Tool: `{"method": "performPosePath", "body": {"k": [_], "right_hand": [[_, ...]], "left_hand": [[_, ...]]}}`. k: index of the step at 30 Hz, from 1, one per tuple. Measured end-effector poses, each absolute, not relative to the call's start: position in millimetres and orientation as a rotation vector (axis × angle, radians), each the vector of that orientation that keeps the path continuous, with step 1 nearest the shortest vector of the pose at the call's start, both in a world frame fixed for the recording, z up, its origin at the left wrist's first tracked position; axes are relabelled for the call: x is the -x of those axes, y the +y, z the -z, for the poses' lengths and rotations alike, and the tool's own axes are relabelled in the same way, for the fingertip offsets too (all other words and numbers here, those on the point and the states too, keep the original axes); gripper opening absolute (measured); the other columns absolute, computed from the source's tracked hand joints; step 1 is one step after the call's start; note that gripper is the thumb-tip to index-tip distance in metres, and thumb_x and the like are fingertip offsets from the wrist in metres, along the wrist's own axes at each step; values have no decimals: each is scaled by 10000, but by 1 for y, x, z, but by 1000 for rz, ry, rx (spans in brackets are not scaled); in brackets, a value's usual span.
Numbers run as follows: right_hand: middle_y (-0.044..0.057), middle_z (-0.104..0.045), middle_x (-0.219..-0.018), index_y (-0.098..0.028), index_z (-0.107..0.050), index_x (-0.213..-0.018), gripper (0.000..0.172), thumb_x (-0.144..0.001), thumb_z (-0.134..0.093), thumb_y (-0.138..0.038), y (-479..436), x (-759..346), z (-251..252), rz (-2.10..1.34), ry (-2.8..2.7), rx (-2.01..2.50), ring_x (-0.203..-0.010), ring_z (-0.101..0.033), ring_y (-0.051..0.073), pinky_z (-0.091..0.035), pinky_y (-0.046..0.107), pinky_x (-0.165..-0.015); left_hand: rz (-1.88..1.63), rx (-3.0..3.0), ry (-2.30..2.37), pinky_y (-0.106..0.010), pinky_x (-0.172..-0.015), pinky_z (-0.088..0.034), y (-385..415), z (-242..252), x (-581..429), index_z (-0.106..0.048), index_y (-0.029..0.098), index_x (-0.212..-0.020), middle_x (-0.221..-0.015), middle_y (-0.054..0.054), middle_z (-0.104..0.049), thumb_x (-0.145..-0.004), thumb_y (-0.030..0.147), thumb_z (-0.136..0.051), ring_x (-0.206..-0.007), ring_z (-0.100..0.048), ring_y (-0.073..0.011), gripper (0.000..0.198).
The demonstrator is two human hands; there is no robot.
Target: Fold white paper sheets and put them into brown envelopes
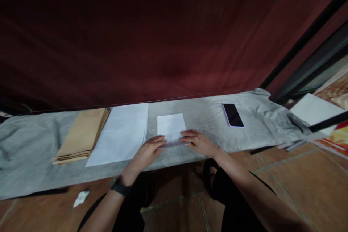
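Observation:
A small white sheet of paper [171,124] lies on the grey cloth in front of me, with a crease across it and its near part folded up in a flap. My left hand [148,152] grips the flap's left end, fingers pointing inward. At the right end, my right hand [199,142] has its fingers closed over the paper's edge. The thumbs are partly hidden. Left of my hands is a stack of larger white paper [122,130], and beyond it lies a pile of brown envelopes [81,132].
A grey cloth [29,145] covers the long, narrow bench. A phone with a purple edge [233,115] rests on its right part. Behind the bench hangs a dark red curtain [174,43]. A crumpled white scrap [81,198] is on the tiled floor [299,177].

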State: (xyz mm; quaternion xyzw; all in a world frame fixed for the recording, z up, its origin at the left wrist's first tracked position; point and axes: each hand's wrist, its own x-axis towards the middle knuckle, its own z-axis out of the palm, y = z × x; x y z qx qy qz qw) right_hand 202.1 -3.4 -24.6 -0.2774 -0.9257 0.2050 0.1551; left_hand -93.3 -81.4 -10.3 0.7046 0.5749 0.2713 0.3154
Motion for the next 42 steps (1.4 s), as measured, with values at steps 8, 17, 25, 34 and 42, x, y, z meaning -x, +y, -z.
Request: {"method": "performPosePath", "body": {"k": [8,17,25,34,42], "right_hand": [[24,-770,-907,-219,-767,-971,252,-1010,-529,-294,3,-196,24,-816,-2373,1067,-845,-715,183,-554,289,-792],[24,-738,-855,-224,-697,-1039,241,-1018,-486,-339,19,-164,21,-692,-2111,1593,-804,-698,196,-482,259,-715],[46,-768,-1023,-247,-637,-1189,256,-1028,-503,-393,34,-143,16,-592,-2073,1883,-939,-727,210,-466,254,-740],[71,-754,-1035,-213,-594,-1210,254,-1056,-461,-366,38,-123,17,-330,-2112,2002,-886,-728,223,-476,292,-755],[166,-642,-1319,-155,-622,-1290,338,-1046,-439,-301,35,-112,17,-88,-2210,1651,-1190,-591,282,-436,405,-1004]], "left_hand": [[-990,-1495,1668,-278,-748,-519,-68,14,93,-754,230,-801,-800,-14,-750,-801,394,-684,-775,-670,-209,178],[-1035,-1469,1941,-257,-669,-413,-23,17,79,-596,226,-704,-689,8,-616,-844,363,-577,-690,-579,-173,196],[-727,-1423,2260,-271,-651,-397,-2,9,71,-661,216,-831,-775,-36,-696,-928,321,-544,-755,-645,-208,184],[-356,-1435,2522,-337,-714,-484,2,-4,53,-689,193,-1111,-992,-136,-766,-1009,358,-439,-924,-726,-295,316],[-326,-1605,2605,-342,-719,-527,-1,5,51,-664,183,-1162,-926,-134,-772,-1023,335,-410,-880,-749,-287,327]]}}
